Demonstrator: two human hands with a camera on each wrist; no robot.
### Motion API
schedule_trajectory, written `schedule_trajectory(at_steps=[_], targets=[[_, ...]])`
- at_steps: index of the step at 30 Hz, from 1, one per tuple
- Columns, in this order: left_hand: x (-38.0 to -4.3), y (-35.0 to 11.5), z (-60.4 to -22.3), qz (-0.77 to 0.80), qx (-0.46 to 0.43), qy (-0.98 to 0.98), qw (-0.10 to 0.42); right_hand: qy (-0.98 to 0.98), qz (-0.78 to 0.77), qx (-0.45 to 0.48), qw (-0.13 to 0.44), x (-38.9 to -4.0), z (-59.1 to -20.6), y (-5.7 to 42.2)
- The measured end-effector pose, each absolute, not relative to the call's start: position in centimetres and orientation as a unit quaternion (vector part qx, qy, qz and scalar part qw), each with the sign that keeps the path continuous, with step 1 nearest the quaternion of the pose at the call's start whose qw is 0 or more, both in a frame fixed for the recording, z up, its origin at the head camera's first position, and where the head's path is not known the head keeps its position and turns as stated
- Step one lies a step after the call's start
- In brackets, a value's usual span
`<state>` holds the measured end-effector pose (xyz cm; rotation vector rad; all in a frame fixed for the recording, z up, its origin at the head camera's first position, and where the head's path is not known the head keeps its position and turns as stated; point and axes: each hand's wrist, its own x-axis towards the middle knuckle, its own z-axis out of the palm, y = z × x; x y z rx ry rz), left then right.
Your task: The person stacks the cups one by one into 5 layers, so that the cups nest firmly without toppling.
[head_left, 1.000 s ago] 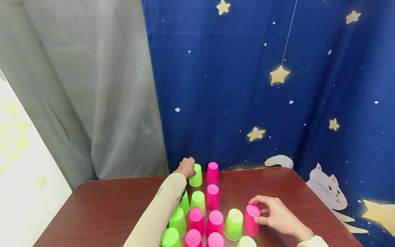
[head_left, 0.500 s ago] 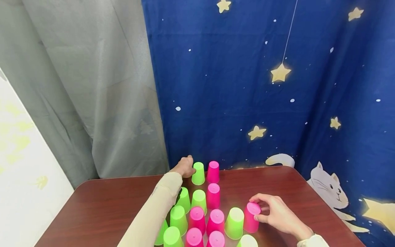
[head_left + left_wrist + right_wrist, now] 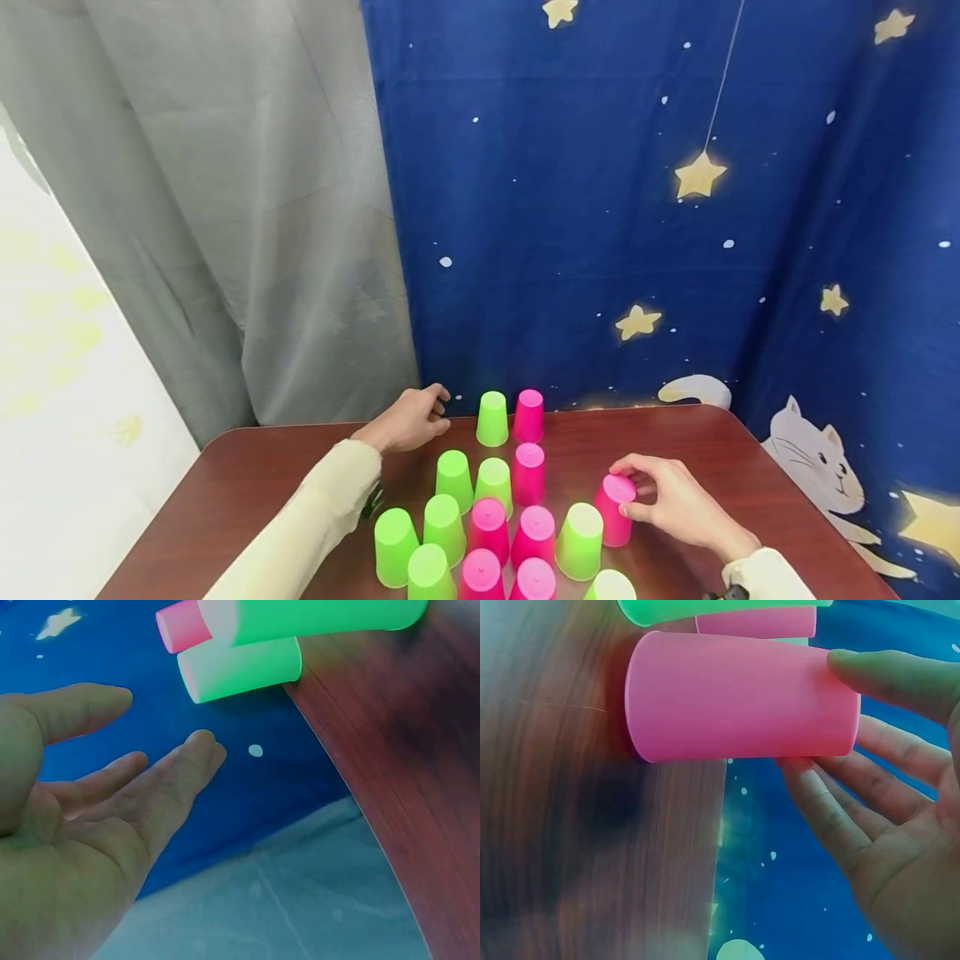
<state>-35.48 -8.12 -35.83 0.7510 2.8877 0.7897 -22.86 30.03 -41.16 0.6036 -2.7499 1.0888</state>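
Note:
My right hand (image 3: pixel 671 508) pinches a pink cup (image 3: pixel 617 512) near its closed top, thumb on one side and fingers on the other. In the right wrist view that pink cup (image 3: pixel 739 697) has its rim toward the wooden table. My left hand (image 3: pixel 408 419) holds nothing; its fingers are loosely extended, left of the far green cup (image 3: pixel 492 419). The left wrist view shows a gap between this hand (image 3: pixel 112 802) and the nearest green cup (image 3: pixel 244 669). Beside the far green cup stands a pink cup (image 3: pixel 529 417). All these cups are upside down.
Several more upturned cups stand close together at the front middle, among them a green cup (image 3: pixel 396 546), a pink cup (image 3: pixel 533 533) and a yellow-green cup (image 3: pixel 580 542). The brown table (image 3: pixel 247 492) ends at a blue star-patterned curtain (image 3: pixel 540 208) and a grey curtain (image 3: pixel 315 250).
My left hand has come away from the far green cup and moved left, its fingers loosening. My right hand keeps its hold on the pink cup, which now stands slightly farther from the yellow-green cup.

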Motion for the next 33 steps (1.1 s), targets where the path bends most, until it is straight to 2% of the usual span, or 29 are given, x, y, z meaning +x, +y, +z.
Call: schedule_trajectory(at_steps=[7,14,20,25,33], targets=[[-31.5,-12.2,-36.3,0.296,0.29,0.91,0.015,-0.914,0.357,0.184,0.054,-25.2,-41.0,29.8],[-27.3,-15.6,-37.8,0.336,0.288,0.897,-0.005,-0.923,0.341,0.162,0.071,-28.3,-41.0,29.3],[-24.0,-17.4,-39.6,0.364,0.282,0.888,0.011,-0.93,0.334,0.13,0.082,-31.4,-40.8,28.6],[-22.5,-17.9,-41.0,0.39,0.285,0.875,0.024,-0.934,0.329,0.111,0.086,-33.6,-40.6,27.6],[-22.2,-17.5,-42.2,0.392,0.253,0.884,0.026,-0.939,0.318,0.091,0.089,-35.9,-40.9,26.2]])
